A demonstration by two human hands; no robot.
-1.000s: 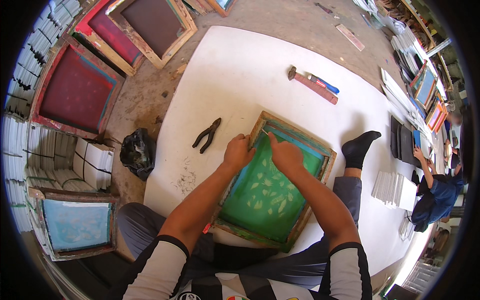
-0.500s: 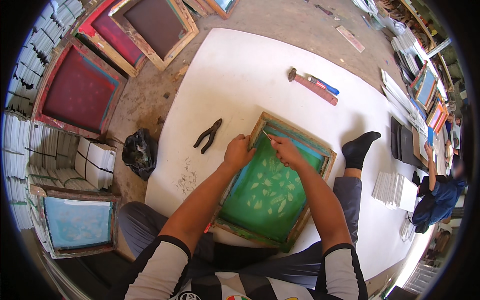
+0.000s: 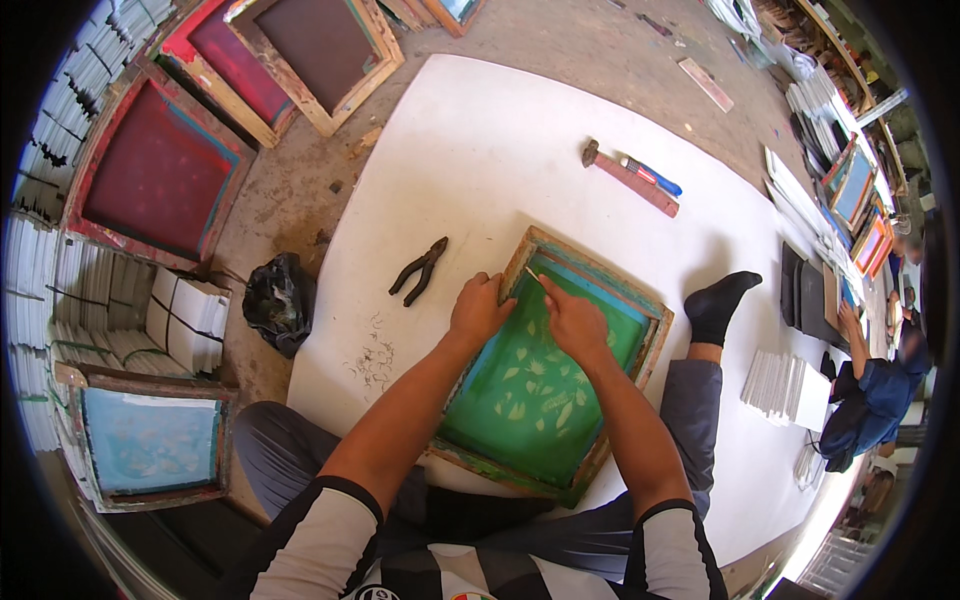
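Observation:
A wooden printing frame with green mesh and pale leaf shapes lies on a white sheet on the floor, between my legs. My left hand grips the frame's left rail near its far corner. My right hand rests on the mesh close to the far edge, pinching a thin pale strip or stick whose tip points toward the frame's corner. What exactly it holds is too small to tell.
Black pliers lie left of the frame. A hammer and a blue-handled tool lie farther away. A black bag, other screens and white stacks stand left. Another person sits at right.
My right hand has shifted slightly back from the frame's far edge toward me along the mesh. My left hand stays on the left rail.

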